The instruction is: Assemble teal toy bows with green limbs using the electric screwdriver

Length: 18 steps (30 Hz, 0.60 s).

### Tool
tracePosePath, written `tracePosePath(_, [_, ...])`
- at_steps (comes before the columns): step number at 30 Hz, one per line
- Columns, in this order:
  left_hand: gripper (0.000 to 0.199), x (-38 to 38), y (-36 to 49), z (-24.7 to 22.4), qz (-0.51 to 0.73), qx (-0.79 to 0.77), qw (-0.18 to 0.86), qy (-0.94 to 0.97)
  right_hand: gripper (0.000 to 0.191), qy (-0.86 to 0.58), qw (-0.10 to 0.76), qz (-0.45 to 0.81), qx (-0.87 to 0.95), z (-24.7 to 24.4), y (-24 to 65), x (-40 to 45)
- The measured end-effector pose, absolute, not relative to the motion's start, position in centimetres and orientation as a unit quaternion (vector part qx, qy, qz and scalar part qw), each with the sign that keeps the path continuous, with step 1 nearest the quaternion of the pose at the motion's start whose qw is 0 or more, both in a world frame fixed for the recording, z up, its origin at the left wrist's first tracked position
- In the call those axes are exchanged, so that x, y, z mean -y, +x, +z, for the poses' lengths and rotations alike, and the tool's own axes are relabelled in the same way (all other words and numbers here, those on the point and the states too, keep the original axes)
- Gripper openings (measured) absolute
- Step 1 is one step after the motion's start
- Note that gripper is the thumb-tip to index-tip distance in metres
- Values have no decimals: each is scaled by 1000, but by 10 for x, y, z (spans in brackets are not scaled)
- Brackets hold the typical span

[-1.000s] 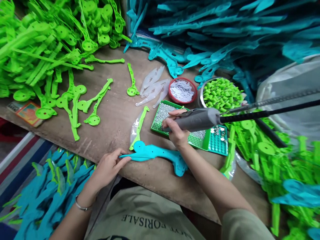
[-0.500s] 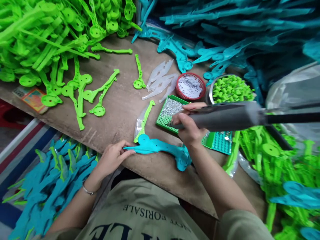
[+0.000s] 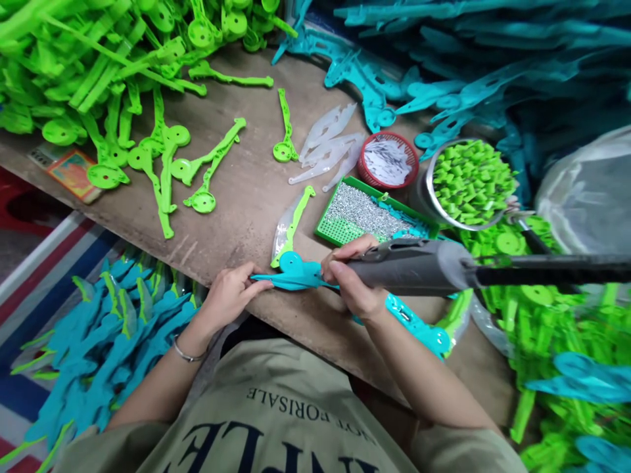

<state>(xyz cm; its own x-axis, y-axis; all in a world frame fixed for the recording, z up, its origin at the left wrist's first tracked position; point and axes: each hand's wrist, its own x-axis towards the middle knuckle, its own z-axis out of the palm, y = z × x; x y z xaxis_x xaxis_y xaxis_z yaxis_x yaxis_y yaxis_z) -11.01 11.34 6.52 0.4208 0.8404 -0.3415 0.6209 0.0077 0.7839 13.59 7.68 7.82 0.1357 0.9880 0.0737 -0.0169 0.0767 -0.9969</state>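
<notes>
My left hand (image 3: 229, 292) pinches the pointed left end of a blue plastic part (image 3: 296, 268) at the table's front edge. My right hand (image 3: 355, 276) is wrapped around a dark grey electric screwdriver (image 3: 419, 266), its tip end low over that part. The hand hides where tip and part meet. Beyond the right wrist shows a blue length with a round end (image 3: 436, 340); whether it belongs to the same part I cannot tell. Just behind the blue part lies a lime-green arm (image 3: 297, 220) with a clear curved blade along it.
A green tray (image 3: 323, 230) of small metal screws stands behind the screwdriver. Farther back are a red basket (image 3: 365, 179) of pale strips and a metal bowl (image 3: 432, 190) of green pieces. Green arms (image 3: 108, 59) heap at left; blue-and-green assemblies (image 3: 113, 341) pile below the table.
My right hand has brought the screwdriver from over the screw tray down toward me, onto the blue part. My left hand keeps its pinch. The whole view has shifted slightly.
</notes>
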Motion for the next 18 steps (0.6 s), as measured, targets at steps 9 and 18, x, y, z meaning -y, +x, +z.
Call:
tracePosePath(9, [44, -115, -114, 58, 122, -532, 464, 698, 24, -416, 492, 509, 570, 79, 143, -101])
tracePosePath(18, [43, -117, -126, 64, 97, -539, 440, 712, 21, -515, 707, 221, 432, 97, 200, -114])
